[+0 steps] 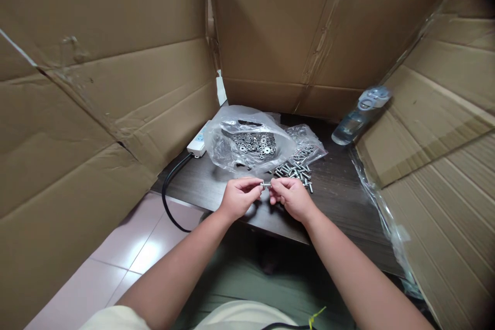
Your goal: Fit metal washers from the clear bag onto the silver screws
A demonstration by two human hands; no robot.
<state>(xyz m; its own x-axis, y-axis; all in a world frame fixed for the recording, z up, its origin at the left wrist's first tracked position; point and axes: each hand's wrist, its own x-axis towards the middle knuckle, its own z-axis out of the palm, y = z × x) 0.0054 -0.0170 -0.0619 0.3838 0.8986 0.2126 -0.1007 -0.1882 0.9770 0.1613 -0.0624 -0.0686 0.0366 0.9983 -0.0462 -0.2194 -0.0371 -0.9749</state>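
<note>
Small metal bolt (266, 184) held between two hands, near edge of table

We observe the left hand (240, 198) and the right hand (292, 197) above the near part of the dark table (336, 185), fingertips facing each other. Left: thumb and forefinger pinched together on the left end of the bolt. Right: thumb and forefinger closed on its right end, the other fingers curled beneath. The bolt lies about level, left to right; we cannot tell whether a washer or nut sits on it, as fingertips cover both ends.

Just beyond the hands we record a whitish plastic bag (216, 142), its mouth open, with nuts and washers (255, 143) inside. To its right, loose bolts (294, 169) lie in a heap by a clear plastic bag (317, 150). Far right: a clear bottle (356, 119), tilted towards the cardboard wall (433, 165). Far left: a white power strip (198, 140) with a black cable (165, 191) running over the table's left edge.
</note>
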